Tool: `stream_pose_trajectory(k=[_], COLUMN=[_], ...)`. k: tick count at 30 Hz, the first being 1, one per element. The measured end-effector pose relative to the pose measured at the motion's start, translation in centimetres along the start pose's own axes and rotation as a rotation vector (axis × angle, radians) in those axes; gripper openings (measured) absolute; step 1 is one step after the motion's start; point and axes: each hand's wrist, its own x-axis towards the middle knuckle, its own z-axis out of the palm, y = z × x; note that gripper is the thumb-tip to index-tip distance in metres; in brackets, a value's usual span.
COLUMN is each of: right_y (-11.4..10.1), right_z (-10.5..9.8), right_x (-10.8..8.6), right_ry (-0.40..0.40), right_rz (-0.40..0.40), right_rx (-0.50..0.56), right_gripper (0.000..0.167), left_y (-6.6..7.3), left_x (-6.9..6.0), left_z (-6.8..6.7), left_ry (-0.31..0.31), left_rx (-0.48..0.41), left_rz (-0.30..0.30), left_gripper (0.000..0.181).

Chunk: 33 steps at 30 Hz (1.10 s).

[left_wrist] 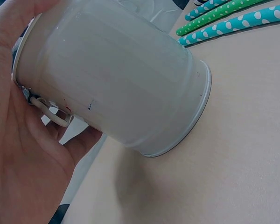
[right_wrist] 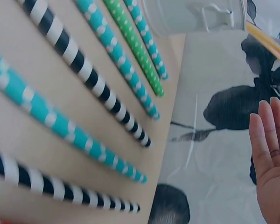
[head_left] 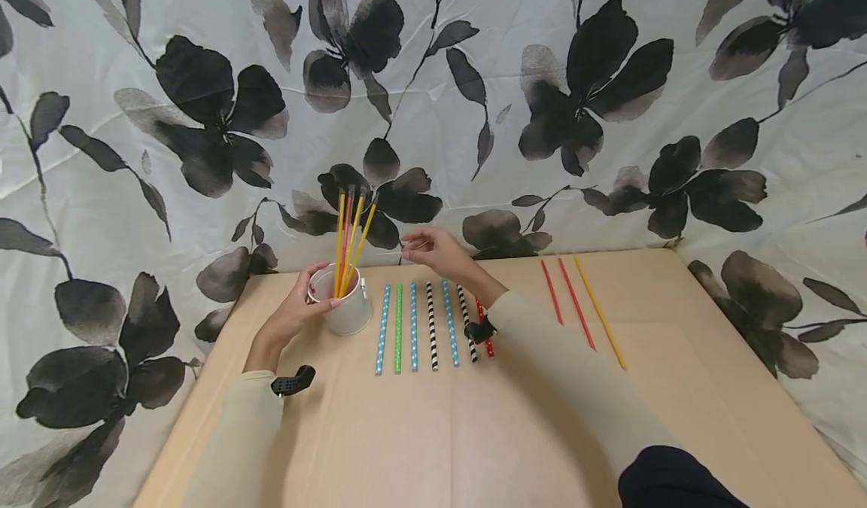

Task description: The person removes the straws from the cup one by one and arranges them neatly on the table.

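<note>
My left hand (head_left: 296,306) grips a small white metal bucket (head_left: 350,317) round its side, thumb towards the near rim. In the left wrist view the bucket (left_wrist: 112,70) fills much of the picture, with a wire handle at its side. Several thin yellow and red sticks (head_left: 341,244) stand in it, leaning different ways. My right hand (head_left: 433,250) is in the air just right of the sticks, apart from them. In the right wrist view its fingers (right_wrist: 266,135) look extended, with nothing visible in them. Below it, patterned paper straws (head_left: 414,327) lie in a row.
The straws are blue dotted, green dotted (head_left: 398,327), black striped (head_left: 431,327) and red dotted (head_left: 488,336). Farther right lie two red sticks (head_left: 576,305) and a yellow stick (head_left: 600,312). A floral cloth (head_left: 474,11) hangs behind the wooden table (head_left: 406,440).
</note>
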Motion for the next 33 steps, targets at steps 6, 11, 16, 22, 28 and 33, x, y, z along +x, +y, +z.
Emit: stream_pose_trajectory(k=[6, 11, 16, 22, 28, 33], right_y=[-0.6, -1.2, -1.0, -1.4, -1.5, -1.4], right_z=[2.1, 3.6, 5.0, 6.4, 7.6, 8.0], right_x=[0.7, 1.3, 2.1, 2.6, 3.0, 3.0], right_ry=[-0.017, -0.04, -0.076, -0.097, -0.097, -0.082], right_rz=[-0.003, -0.02, -0.013, 0.025, 0.042, 0.014], right_rx=[0.047, 0.091, 0.11, 0.134, 0.132, 0.109], right_gripper=[0.035, 0.033, 0.042, 0.047, 0.046, 0.041], left_y=[0.1, 0.3, 0.3, 0.2, 0.2, 0.1], left_x=[-0.1, 0.0, 0.1, 0.3, 0.4, 0.4], left_z=[0.1, 0.0, 0.0, -0.1, 0.0, 0.1], left_ry=[0.001, 0.002, -0.001, 0.003, -0.001, -0.005], left_rx=[-0.001, -0.004, -0.005, 0.002, -0.011, -0.032], left_rz=[-0.007, 0.001, -0.008, -0.001, 0.009, 0.011], left_gripper=[0.091, 0.092, 0.093, 0.093, 0.091, 0.09])
